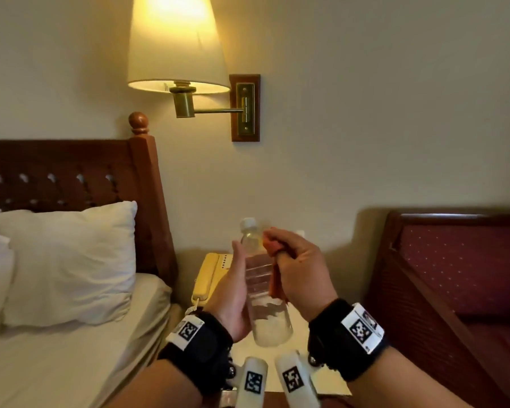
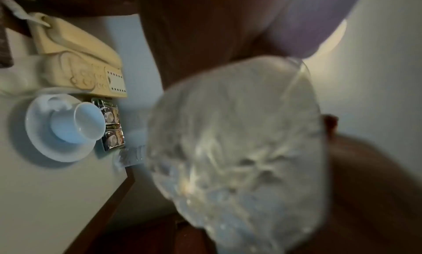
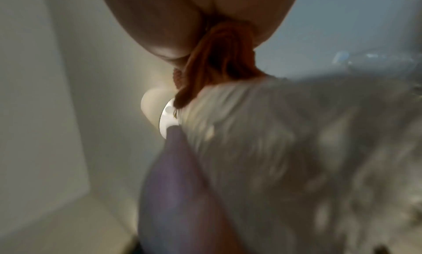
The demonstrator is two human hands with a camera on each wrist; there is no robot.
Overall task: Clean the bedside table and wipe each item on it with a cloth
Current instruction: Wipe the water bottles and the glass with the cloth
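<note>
A clear plastic water bottle (image 1: 262,290) with a white cap is held up above the bedside table (image 1: 330,381). My left hand (image 1: 233,293) grips its left side, thumb up along the body. My right hand (image 1: 298,272) holds a bunched orange cloth (image 1: 274,251) and presses it against the bottle's upper right side. The left wrist view is filled by the blurred bottle base (image 2: 239,149). In the right wrist view the orange cloth (image 3: 219,64) hangs from my fingers onto the bottle (image 3: 297,149).
On the table stand a cream telephone (image 1: 209,275) (image 2: 77,55), a white cup on a saucer (image 2: 66,126), dark sachets (image 2: 113,124) and another bottle's cap behind my right hand. A bed with pillows (image 1: 68,260) lies left, a red chair (image 1: 460,275) right, a wall lamp (image 1: 177,45) above.
</note>
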